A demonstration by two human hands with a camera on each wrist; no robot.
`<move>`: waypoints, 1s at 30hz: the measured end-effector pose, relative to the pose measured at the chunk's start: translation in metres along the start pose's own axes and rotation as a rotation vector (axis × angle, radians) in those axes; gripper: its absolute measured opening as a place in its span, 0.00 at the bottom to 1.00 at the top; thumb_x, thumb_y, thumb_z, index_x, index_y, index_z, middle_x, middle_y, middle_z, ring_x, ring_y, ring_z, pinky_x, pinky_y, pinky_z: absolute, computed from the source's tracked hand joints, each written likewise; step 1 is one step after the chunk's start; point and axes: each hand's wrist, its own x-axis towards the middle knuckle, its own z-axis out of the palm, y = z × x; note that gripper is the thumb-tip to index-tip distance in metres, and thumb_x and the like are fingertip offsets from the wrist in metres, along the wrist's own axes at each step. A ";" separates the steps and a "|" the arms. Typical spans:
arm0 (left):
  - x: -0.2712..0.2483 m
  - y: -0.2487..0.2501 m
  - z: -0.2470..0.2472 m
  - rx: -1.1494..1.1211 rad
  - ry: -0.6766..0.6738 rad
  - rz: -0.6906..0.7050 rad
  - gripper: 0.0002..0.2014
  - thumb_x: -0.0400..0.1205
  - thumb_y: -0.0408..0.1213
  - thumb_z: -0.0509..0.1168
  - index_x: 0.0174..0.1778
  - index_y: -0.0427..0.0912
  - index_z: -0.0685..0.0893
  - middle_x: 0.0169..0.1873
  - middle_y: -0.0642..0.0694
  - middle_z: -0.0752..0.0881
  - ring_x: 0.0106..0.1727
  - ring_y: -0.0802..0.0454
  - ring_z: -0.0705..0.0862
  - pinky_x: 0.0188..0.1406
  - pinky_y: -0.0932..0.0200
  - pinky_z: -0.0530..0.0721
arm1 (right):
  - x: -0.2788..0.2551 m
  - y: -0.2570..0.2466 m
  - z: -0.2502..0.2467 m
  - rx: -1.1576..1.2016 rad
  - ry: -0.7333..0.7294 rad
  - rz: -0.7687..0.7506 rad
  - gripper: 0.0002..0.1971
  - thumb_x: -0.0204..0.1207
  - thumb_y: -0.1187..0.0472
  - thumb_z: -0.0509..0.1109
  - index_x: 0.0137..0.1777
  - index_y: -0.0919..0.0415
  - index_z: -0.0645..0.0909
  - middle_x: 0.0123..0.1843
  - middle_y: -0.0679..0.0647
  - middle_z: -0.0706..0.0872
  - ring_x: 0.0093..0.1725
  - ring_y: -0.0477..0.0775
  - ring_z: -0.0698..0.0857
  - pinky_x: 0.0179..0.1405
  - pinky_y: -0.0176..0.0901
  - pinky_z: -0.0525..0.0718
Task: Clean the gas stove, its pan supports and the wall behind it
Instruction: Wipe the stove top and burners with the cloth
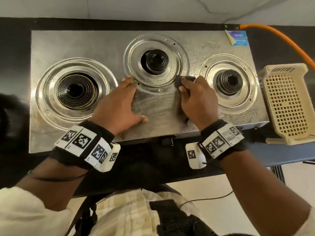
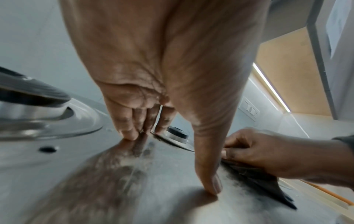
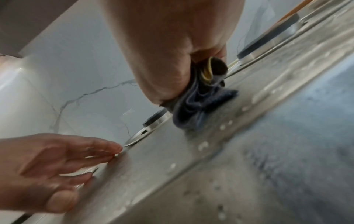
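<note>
A steel three-burner gas stove (image 1: 105,46) lies below me with no pan supports on it. My left hand (image 1: 119,101) rests flat on its top between the left burner (image 1: 76,91) and the middle burner (image 1: 156,61), fingers straight (image 2: 130,133). My right hand (image 1: 196,101) grips a bunched dark blue cloth (image 1: 180,81) and presses it on the wet steel at the middle burner's ring, front right. The cloth (image 3: 199,103) shows a yellow edge under the palm. The pale marble wall (image 1: 119,7) runs behind the stove.
A cream plastic basket (image 1: 288,103) stands right of the stove. An orange gas hose (image 1: 276,36) curves from the back right corner. A blue sticker (image 1: 238,38) sits on the stove's back right. The right burner (image 1: 229,82) lies beside my right hand. Black counter (image 1: 13,65) surrounds the stove.
</note>
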 end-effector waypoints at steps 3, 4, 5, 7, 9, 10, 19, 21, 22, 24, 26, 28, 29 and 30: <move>0.017 -0.001 -0.009 -0.009 0.050 0.016 0.55 0.72 0.57 0.82 0.89 0.41 0.63 0.91 0.41 0.58 0.89 0.42 0.63 0.88 0.40 0.64 | 0.003 0.001 0.000 0.009 -0.024 0.006 0.16 0.88 0.54 0.67 0.70 0.56 0.89 0.56 0.61 0.85 0.47 0.65 0.86 0.40 0.45 0.72; 0.025 -0.002 -0.010 -0.003 0.061 0.022 0.52 0.73 0.56 0.82 0.88 0.41 0.64 0.91 0.40 0.59 0.89 0.41 0.64 0.87 0.40 0.64 | 0.001 -0.001 -0.001 0.010 -0.028 0.004 0.16 0.89 0.54 0.66 0.69 0.56 0.89 0.56 0.60 0.84 0.46 0.65 0.86 0.40 0.45 0.72; 0.033 -0.004 -0.011 0.010 0.070 0.034 0.49 0.75 0.54 0.81 0.87 0.41 0.65 0.90 0.40 0.60 0.89 0.41 0.64 0.88 0.40 0.65 | -0.002 -0.008 -0.001 0.015 -0.051 -0.019 0.15 0.89 0.54 0.65 0.69 0.56 0.89 0.55 0.59 0.83 0.45 0.62 0.85 0.40 0.44 0.73; 0.051 -0.006 -0.011 0.037 0.073 0.071 0.41 0.79 0.49 0.79 0.85 0.41 0.68 0.90 0.40 0.60 0.89 0.41 0.65 0.88 0.41 0.66 | -0.012 -0.028 0.001 0.029 -0.141 -0.114 0.18 0.90 0.50 0.61 0.71 0.52 0.87 0.56 0.54 0.81 0.43 0.54 0.81 0.40 0.42 0.76; 0.065 -0.004 -0.011 0.058 0.056 0.096 0.35 0.84 0.42 0.74 0.86 0.39 0.69 0.91 0.40 0.59 0.90 0.42 0.63 0.88 0.46 0.63 | -0.019 -0.053 0.010 0.038 -0.180 -0.192 0.20 0.89 0.48 0.59 0.71 0.52 0.87 0.54 0.51 0.80 0.41 0.48 0.77 0.38 0.40 0.78; 0.071 -0.003 -0.011 0.072 0.045 0.102 0.32 0.86 0.39 0.71 0.86 0.39 0.69 0.90 0.40 0.60 0.89 0.42 0.63 0.87 0.47 0.63 | -0.019 -0.063 0.016 0.037 -0.173 -0.208 0.18 0.90 0.49 0.61 0.70 0.52 0.87 0.52 0.51 0.80 0.39 0.48 0.77 0.36 0.41 0.79; 0.088 0.011 -0.013 0.109 0.201 0.037 0.12 0.86 0.45 0.69 0.59 0.43 0.90 0.68 0.48 0.85 0.63 0.45 0.86 0.58 0.48 0.83 | 0.010 -0.023 -0.011 -0.069 -0.086 -0.157 0.14 0.90 0.56 0.65 0.66 0.52 0.91 0.49 0.55 0.86 0.34 0.49 0.73 0.36 0.39 0.71; 0.091 0.010 -0.011 0.118 0.225 0.032 0.11 0.84 0.46 0.73 0.56 0.43 0.90 0.64 0.49 0.86 0.59 0.46 0.87 0.54 0.50 0.83 | 0.029 -0.002 -0.019 -0.104 -0.049 -0.105 0.14 0.90 0.56 0.64 0.64 0.53 0.92 0.49 0.55 0.86 0.34 0.50 0.75 0.34 0.38 0.69; 0.093 0.009 -0.010 0.115 0.229 0.032 0.11 0.83 0.45 0.75 0.56 0.43 0.90 0.64 0.48 0.86 0.59 0.45 0.87 0.54 0.52 0.82 | 0.041 0.006 -0.021 -0.121 -0.047 -0.080 0.14 0.90 0.56 0.64 0.64 0.54 0.92 0.49 0.56 0.86 0.35 0.52 0.76 0.36 0.40 0.70; 0.096 0.007 -0.008 0.096 0.229 0.042 0.14 0.81 0.45 0.77 0.58 0.41 0.90 0.67 0.47 0.84 0.60 0.45 0.87 0.56 0.53 0.82 | 0.065 0.015 -0.021 -0.132 -0.078 -0.059 0.15 0.90 0.54 0.64 0.65 0.54 0.91 0.49 0.57 0.85 0.38 0.55 0.77 0.38 0.43 0.72; 0.099 0.004 -0.009 0.084 0.208 0.052 0.18 0.79 0.44 0.79 0.61 0.40 0.90 0.70 0.45 0.82 0.63 0.44 0.86 0.62 0.49 0.85 | 0.088 0.016 -0.018 -0.128 -0.100 -0.075 0.15 0.90 0.54 0.64 0.67 0.54 0.91 0.51 0.57 0.84 0.41 0.56 0.79 0.41 0.44 0.74; 0.102 0.002 -0.011 0.073 0.181 0.060 0.18 0.78 0.44 0.80 0.60 0.38 0.90 0.70 0.44 0.82 0.63 0.43 0.86 0.65 0.47 0.86 | 0.113 0.014 -0.014 -0.141 -0.108 -0.095 0.15 0.90 0.53 0.64 0.68 0.52 0.90 0.54 0.57 0.85 0.45 0.57 0.83 0.44 0.44 0.77; 0.103 0.002 -0.013 0.061 0.172 0.062 0.19 0.77 0.44 0.81 0.60 0.38 0.90 0.68 0.44 0.84 0.62 0.43 0.86 0.64 0.46 0.86 | 0.125 0.013 -0.011 -0.140 -0.114 -0.107 0.15 0.90 0.52 0.64 0.68 0.51 0.90 0.56 0.58 0.86 0.48 0.58 0.84 0.46 0.45 0.78; 0.104 0.002 -0.013 0.049 0.165 0.060 0.20 0.77 0.45 0.81 0.60 0.39 0.89 0.64 0.45 0.86 0.60 0.43 0.87 0.63 0.46 0.86 | 0.138 0.010 -0.008 -0.124 -0.120 -0.118 0.15 0.90 0.52 0.65 0.69 0.50 0.90 0.58 0.58 0.87 0.51 0.59 0.85 0.49 0.46 0.81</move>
